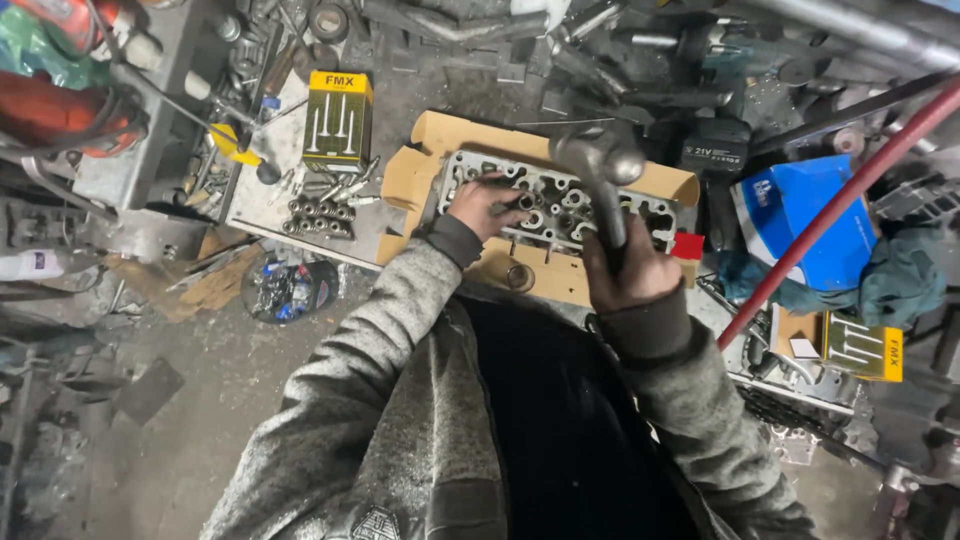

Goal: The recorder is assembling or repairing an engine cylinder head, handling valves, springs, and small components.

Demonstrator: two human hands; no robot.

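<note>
Engine head: (560, 210) flat on cardboard (440, 135) on the cluttered desk (420, 90), valve side up, so the holes face the worker.
Left hand: (483, 205) fingers curled down onto the head's left end, apparently steadying it or seating a small part; grip hidden.
Right hand: (630, 270) fist closed around a hammer (600, 160) handle, metal head raised over the casting.
Nearby: yellow box (338, 120), row of springs (318, 215) left of the cardboard, within reach.

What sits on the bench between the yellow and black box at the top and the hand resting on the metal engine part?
In the head view, loose valves and a cluster of small springs lie between the yellow and black box and the left hand, then the cardboard edge.
</note>
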